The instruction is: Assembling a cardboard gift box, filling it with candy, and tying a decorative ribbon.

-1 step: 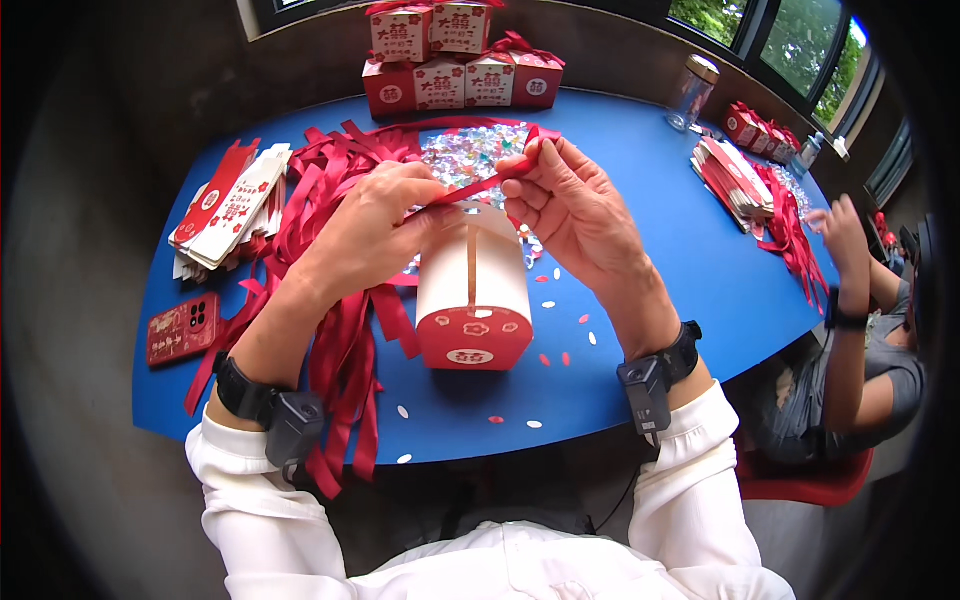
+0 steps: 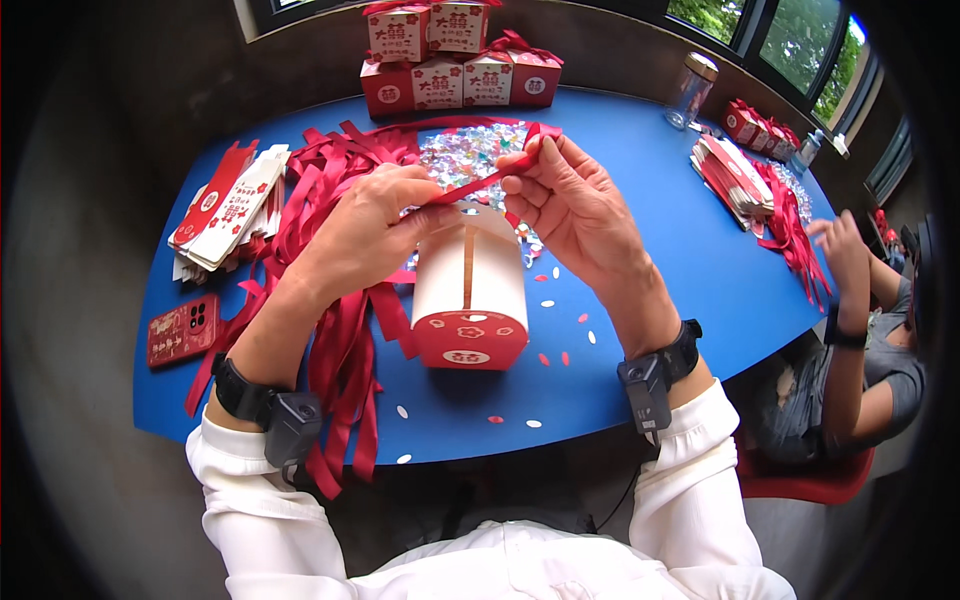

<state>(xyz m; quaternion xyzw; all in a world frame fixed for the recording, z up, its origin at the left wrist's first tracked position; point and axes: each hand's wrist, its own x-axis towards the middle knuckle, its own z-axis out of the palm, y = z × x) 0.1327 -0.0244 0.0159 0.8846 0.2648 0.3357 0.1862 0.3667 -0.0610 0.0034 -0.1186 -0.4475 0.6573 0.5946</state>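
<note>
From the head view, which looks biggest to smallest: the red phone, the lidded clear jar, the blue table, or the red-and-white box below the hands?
1. Blue table
2. Red-and-white box
3. Red phone and clear jar: too alike to rank, and the jar stands farther away.

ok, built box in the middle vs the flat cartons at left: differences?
The box is formed into a solid shape; the cartons lie flat. The box is a single piece; the cartons are piled up. The box shows a rounded top; the cartons show flat panels. Both are red and white.
</note>
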